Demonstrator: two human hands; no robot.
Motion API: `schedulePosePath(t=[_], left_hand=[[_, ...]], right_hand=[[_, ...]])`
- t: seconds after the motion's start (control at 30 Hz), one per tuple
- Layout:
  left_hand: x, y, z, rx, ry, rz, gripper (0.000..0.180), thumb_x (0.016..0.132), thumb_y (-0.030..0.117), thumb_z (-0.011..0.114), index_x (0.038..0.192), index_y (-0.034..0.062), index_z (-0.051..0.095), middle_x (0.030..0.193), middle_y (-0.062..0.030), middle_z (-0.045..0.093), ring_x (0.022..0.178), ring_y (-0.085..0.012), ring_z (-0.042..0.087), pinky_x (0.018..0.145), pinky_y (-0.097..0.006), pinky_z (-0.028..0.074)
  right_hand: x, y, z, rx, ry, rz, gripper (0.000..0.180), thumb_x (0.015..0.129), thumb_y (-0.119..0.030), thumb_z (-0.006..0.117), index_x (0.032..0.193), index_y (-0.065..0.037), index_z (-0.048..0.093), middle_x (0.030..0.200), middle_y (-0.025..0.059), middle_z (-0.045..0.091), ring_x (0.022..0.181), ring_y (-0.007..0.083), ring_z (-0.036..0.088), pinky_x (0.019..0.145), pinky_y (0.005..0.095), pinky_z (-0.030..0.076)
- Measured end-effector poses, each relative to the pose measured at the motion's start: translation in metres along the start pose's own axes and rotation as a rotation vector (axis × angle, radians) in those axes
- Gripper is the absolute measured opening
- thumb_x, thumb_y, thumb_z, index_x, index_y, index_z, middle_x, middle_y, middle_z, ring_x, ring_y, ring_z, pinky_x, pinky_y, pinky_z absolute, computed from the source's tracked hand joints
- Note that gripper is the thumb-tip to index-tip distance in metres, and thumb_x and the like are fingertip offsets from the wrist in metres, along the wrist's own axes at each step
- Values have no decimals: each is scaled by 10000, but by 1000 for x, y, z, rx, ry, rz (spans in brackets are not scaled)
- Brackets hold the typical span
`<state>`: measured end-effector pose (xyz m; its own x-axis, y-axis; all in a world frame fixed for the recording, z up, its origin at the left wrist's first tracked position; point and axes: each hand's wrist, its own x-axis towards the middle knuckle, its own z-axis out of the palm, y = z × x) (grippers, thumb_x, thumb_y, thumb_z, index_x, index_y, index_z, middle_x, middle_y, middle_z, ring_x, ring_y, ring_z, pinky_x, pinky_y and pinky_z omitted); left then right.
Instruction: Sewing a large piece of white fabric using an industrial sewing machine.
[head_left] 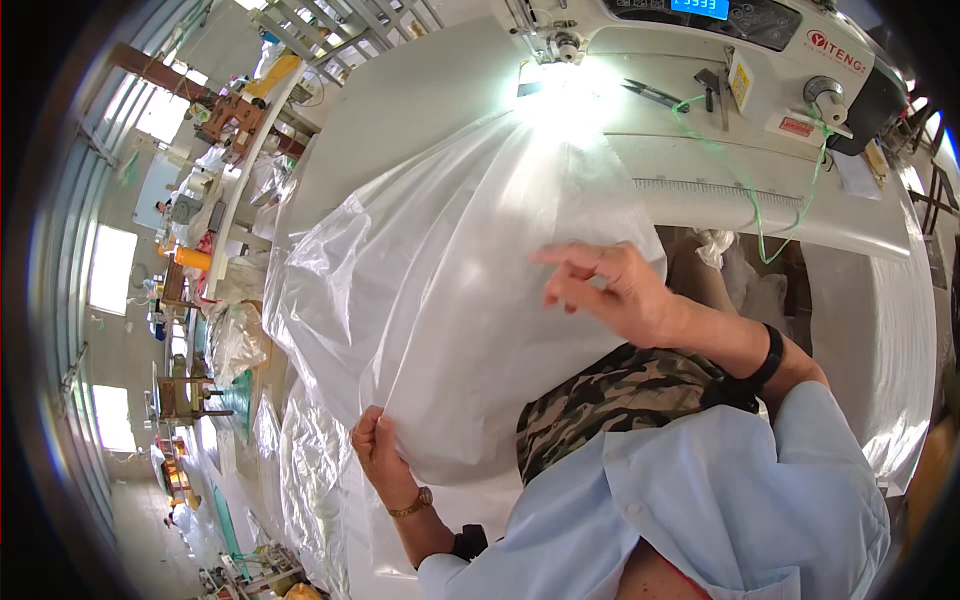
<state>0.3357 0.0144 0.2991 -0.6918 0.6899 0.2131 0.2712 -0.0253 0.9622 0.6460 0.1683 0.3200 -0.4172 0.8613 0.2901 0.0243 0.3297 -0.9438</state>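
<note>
Head view: plastic sheet (440,300) lengthwise toward sewing machine (700,60).

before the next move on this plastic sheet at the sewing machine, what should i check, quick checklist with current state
1. Left hand has a grip on the clear plastic sheet: ok, fingers pinch its lower edge.
2. Right hand has a grip on the sheet: not ok, it rests on top with fingers spread.
3. Sheet reaches the needle area of the sewing machine: cannot tell, the lamp glare hides it.
4. Sheet lies flat: not ok, it billows and creases.
5. Green thread clear of the sheet: ok, it hangs to the right of it.
</note>
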Motion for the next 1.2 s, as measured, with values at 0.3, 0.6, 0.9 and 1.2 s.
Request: schedulePosePath(t=[0.3, 0.6, 0.9, 1.2], left_hand=[[-9, 24, 7, -4, -184, -46, 199, 905, 144, 596, 772, 2, 555, 669, 48, 407, 671, -67, 394, 635, -216, 334], [-33, 25, 11, 15, -135, -169, 224, 903, 100, 580, 703, 27, 511, 635, 71, 380, 623, -42, 351, 574, -227, 284], [-34, 41, 30, 778, -747, 333, 151, 836, 1, 598, 973, -39, 646, 854, -65, 644, 748, -138, 606, 662, -261, 472], [-17, 66, 108, 439, -797, 483, 357, 879, 305, 675, 1001, -28, 635, 811, -135, 652, 700, -249, 648, 646, -318, 504]], right_hand=[[-25, 64, 20, -803, -342, -32, 324, 877, -193, 658, 1148, -71, 530, 587, 110, 577, 578, 341, 592, 535, 420, 454], [-26, 33, 17, -439, -313, -75, 290, 926, -284, 583, 1091, -47, 601, 607, 158, 597, 593, 356, 602, 572, 441, 474], [-39, 16, 49, 105, -464, 29, 218, 913, -222, 594, 978, -15, 575, 619, 152, 604, 558, 327, 597, 556, 387, 473], [-51, 10, 73, -784, -226, -441, 278, 828, -246, 681, 956, -40, 544, 707, 48, 585, 604, 204, 614, 569, 333, 460]])
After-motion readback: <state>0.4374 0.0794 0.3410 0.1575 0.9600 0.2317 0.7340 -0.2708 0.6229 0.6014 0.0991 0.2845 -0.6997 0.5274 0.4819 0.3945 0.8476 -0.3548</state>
